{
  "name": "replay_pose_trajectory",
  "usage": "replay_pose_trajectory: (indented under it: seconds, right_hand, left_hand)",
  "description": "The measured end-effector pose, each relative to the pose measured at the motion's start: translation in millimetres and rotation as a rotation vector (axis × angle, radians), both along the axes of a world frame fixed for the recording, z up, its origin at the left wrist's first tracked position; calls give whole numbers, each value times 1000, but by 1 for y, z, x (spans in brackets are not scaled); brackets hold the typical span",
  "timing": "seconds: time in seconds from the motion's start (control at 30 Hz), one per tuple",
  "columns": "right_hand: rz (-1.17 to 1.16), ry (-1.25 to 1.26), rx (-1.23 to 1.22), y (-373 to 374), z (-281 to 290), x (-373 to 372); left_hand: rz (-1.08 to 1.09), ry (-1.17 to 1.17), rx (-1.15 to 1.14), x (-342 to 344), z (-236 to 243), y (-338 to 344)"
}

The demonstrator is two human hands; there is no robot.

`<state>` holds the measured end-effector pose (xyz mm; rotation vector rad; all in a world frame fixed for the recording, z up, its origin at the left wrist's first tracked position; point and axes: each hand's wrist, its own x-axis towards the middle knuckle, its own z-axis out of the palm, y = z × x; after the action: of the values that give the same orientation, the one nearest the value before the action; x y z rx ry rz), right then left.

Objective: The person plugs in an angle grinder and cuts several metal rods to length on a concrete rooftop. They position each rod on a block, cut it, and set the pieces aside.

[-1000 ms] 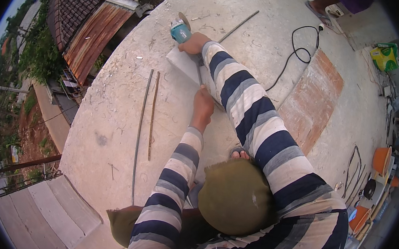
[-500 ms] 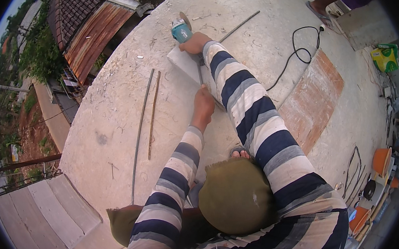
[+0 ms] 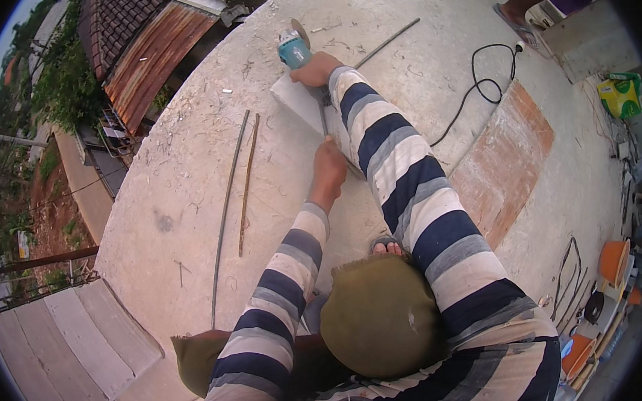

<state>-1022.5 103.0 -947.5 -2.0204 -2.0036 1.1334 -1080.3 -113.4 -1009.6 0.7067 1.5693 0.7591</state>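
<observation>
My right hand [image 3: 316, 70] is wrapped round a teal angle grinder [image 3: 294, 52], whose thin disc [image 3: 300, 31] sticks up at the far end. Just below that hand lies a pale flat-sided block [image 3: 297, 102]. A steel rod [image 3: 324, 118] runs across the block, and my left hand [image 3: 328, 171] is closed on its nearer part. Beyond my right forearm a grey rod length [image 3: 388, 41] slants away over the concrete; my hand and sleeve hide whether both are one rod.
Two thin rods [image 3: 232, 193] lie on the slab at left, short of its edge above rooftops. A black cable [image 3: 472, 77] curls beyond a reddish board [image 3: 505, 162] at right. Orange tubs [image 3: 613, 260] stand along the right side. Another person's foot [image 3: 513, 16] shows at the top.
Almost nothing differs. The grinder and my right hand have shifted very slightly to the right; my left hand keeps its place on the rod.
</observation>
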Motion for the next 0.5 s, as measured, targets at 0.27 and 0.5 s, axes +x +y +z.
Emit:
replay_pose_trajectory:
  seconds: [0.27, 0.5]
  right_hand:
    - [-20, 39, -3, -1, 1, 1]
    - [-24, 15, -21, 0, -5, 4]
  left_hand:
    - [24, 7, 72, 0, -18, 1]
    - [0, -51, 7, 1, -9, -1]
